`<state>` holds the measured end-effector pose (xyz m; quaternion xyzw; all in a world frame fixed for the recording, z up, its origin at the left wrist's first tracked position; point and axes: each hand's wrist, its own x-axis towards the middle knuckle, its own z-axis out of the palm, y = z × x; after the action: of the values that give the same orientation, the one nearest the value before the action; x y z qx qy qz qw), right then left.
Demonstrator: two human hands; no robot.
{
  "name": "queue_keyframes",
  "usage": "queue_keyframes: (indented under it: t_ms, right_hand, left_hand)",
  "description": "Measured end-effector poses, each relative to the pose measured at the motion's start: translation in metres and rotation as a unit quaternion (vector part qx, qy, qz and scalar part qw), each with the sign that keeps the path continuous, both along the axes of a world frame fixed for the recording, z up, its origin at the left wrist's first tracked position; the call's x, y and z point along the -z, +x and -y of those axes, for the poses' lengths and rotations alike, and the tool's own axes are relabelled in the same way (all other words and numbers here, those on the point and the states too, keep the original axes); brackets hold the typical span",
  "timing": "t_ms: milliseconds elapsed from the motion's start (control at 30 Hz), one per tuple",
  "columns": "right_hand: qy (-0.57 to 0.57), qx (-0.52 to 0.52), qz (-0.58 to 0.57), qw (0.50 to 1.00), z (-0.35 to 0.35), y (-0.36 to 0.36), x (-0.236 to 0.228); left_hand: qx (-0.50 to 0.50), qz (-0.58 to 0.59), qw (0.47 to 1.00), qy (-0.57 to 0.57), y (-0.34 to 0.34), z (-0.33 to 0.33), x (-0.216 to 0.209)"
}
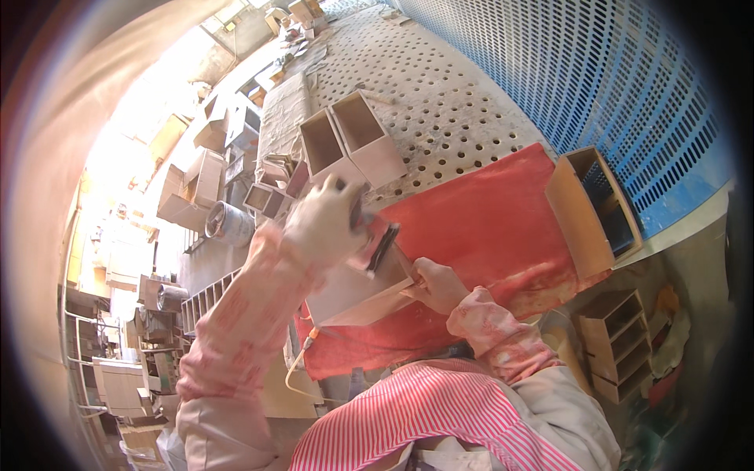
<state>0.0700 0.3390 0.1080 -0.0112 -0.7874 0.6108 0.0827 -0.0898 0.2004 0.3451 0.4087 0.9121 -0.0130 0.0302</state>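
1. The pale pinkish-tan, straight-sided wooden box (345,292) sits near the middle of my view, on the soft red cloth (479,224) spread over the grey, hole-studded surface (440,102). Its long axis runs roughly from 8 to 2 o'clock, with a thin-rimmed end toward 2.
2. The flat black-and-pink hand tool (383,250) slants above the box, its long black edge running from 1 to 7 o'clock. Blur hides whether it touches the wood.
3. My left hand (326,221) comes up from 8 o'clock, back of the hand uppermost, its grip curled around the tool with little gap.
4. My right hand (440,286) reaches in from 4 o'clock, bent at the wrist; its grip pinches the box's end, thumb and fingers nearly together.
5. Beyond my left hand, toward 12 o'clock, two pinkish, oblong hollow boxes (382,159) stand side by side.
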Motion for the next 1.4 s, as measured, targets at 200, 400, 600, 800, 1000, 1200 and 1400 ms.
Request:
queue_keyframes:
  t_ms: [200,400,600,800,1000,1200,1400]
  right_hand:
    - [0.028,-0.004,-0.009,1.000,0.004,0.004,-0.003]
    - [0.067,0.012,-0.048,0.997,0.014,0.000,-0.004]
    - [0.071,0.017,-0.019,0.997,0.019,0.003,-0.011]
    - [0.151,0.057,-0.064,0.985,0.022,0.004,-0.009]
    - [0.103,0.020,-0.017,0.994,0.019,0.002,0.000]
    - [0.051,0.033,-0.067,0.996,0.019,-0.004,0.002]
    - [0.105,0.028,-0.045,0.993,0.018,-0.002,0.009]
  left_hand:
    - [0.036,0.042,0.998,0.011,-0.014,0.028,-0.008]
    - [0.185,0.046,0.982,0.006,0.054,0.050,-0.022]
    - [0.131,0.016,0.991,0.005,0.042,0.003,-0.027]
    - [0.197,0.047,0.978,0.053,0.057,-0.004,-0.015]
    - [0.136,0.049,0.989,-0.038,0.048,0.028,-0.034]
    - [0.170,0.013,0.981,0.093,0.049,0.009,0.009]
    - [-0.008,0.031,0.998,0.057,-0.026,0.018,0.000]
